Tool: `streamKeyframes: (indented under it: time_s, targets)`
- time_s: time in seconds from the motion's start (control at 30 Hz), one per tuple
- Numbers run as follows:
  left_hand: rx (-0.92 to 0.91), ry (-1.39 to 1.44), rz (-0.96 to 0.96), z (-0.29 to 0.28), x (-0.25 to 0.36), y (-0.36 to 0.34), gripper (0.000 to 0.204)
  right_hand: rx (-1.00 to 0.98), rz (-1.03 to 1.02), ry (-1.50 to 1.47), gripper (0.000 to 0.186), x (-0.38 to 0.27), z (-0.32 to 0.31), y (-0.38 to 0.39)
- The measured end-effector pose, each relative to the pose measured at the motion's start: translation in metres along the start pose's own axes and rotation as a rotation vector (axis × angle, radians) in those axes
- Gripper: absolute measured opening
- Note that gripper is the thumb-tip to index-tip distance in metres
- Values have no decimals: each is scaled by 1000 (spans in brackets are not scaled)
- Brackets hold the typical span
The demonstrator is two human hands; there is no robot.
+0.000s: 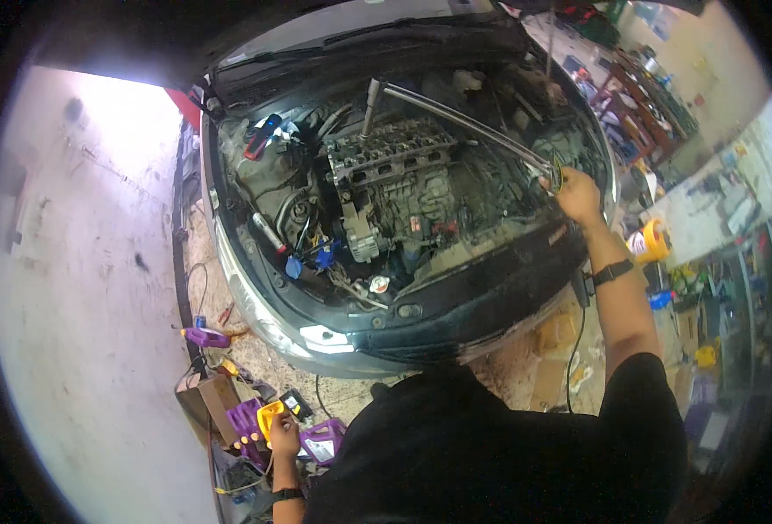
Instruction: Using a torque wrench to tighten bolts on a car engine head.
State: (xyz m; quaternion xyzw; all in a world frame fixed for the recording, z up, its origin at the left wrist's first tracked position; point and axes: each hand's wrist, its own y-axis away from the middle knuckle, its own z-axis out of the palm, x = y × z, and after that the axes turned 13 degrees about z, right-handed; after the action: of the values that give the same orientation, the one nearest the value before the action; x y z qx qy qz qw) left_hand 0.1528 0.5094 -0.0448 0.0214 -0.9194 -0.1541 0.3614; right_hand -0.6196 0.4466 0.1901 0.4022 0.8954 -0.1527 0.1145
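My right hand (581,199) is closed round the near end of a long chrome socket wrench (469,116), its arm stretched forward. From the wrench's far end an upright extension (371,106) reaches down to the top of the engine's cylinder head (394,153). A dark greenish rounded part (558,177) shows at the grip; its kind is unclear. Low on the left, my left hand (284,436) has curled fingers beside a yellow plastic container (270,416). Whether those fingers grip it cannot be made out.
The engine bay is bordered by the car's front edge (403,336). A red-and-black device (262,137) and a cylindrical lamp-like tool (268,232) lie on its left side. Purple jugs (323,441) and a cardboard box (208,403) stand on the floor. A yellow bucket (650,240) is at right.
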Motion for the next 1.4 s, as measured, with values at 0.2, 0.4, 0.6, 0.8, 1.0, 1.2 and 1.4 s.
streamKeyframes:
  time_s: [0.2,0.4,0.6,0.8,1.0,1.2,1.4]
  targets:
    - [77,-89,-198,29,48,52,34,-76,-177,93,59,-48,67,-173]
    - [45,-238,-289,69,42,139,31,-169,-281,206,67,-105,171,-292]
    - [-38,-138,-342,68,65,174,32,-119,-438,245,66,-128,252,-370]
    - [-74,-173,-521,60,117,175,29,-305,-455,213,65,-154,300,-401]
    - [-143,-286,-393,56,123,168,28,-214,-475,306,60,-161,346,-418]
    - [-146,-303,-450,51,163,122,27,-188,-552,264,59,-163,363,-449]
    - [-100,-376,-469,55,209,83,23,-199,-666,208,57,-178,361,-447]
